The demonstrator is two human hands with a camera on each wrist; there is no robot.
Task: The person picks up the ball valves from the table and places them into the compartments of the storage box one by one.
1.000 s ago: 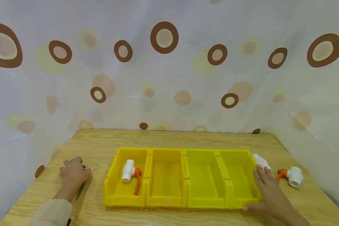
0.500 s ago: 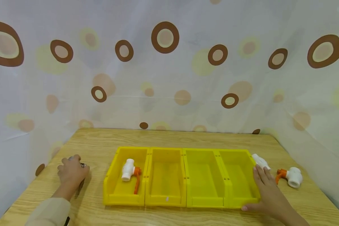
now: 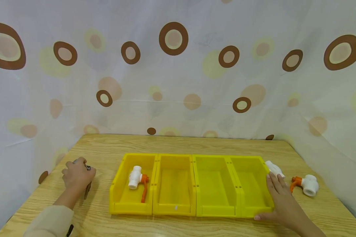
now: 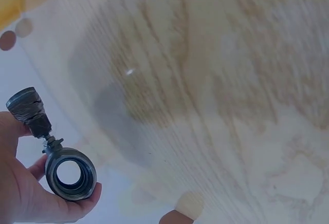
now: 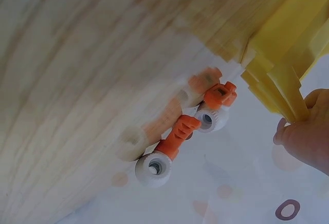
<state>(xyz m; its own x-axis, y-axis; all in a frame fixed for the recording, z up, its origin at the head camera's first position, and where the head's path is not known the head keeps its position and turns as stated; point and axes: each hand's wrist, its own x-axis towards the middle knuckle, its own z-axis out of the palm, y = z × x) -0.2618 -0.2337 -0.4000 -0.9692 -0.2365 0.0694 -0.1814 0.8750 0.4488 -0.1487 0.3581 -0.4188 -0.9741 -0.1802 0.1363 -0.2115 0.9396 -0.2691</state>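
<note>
At the left side of the table my left hand point(image 3: 77, 176) grips a metal ball valve point(image 4: 50, 175). Its round threaded opening faces the left wrist camera, and fingers lie around the body. In the head view the hand covers most of the valve, while its dark handle point(image 3: 87, 191) points toward me. My right hand point(image 3: 284, 205) rests against the rightmost yellow bin point(image 3: 253, 212), fingers extended along the right wall and thumb at the front corner. A white plastic valve with an orange handle point(image 3: 134, 177) lies in the leftmost bin.
Right of the bins lie two more white valves: one point(image 3: 310, 185) with an orange handle toward the bins, another point(image 3: 274, 168) partly behind my right fingers. Several yellow bins stand joined in a row on the wooden table point(image 3: 178, 144). A patterned curtain point(image 3: 195, 82) surrounds the table.
My left hand shifts only slightly, still holding the metal valve, whose handle swings a little. The right hand and the bins stay in place.
</note>
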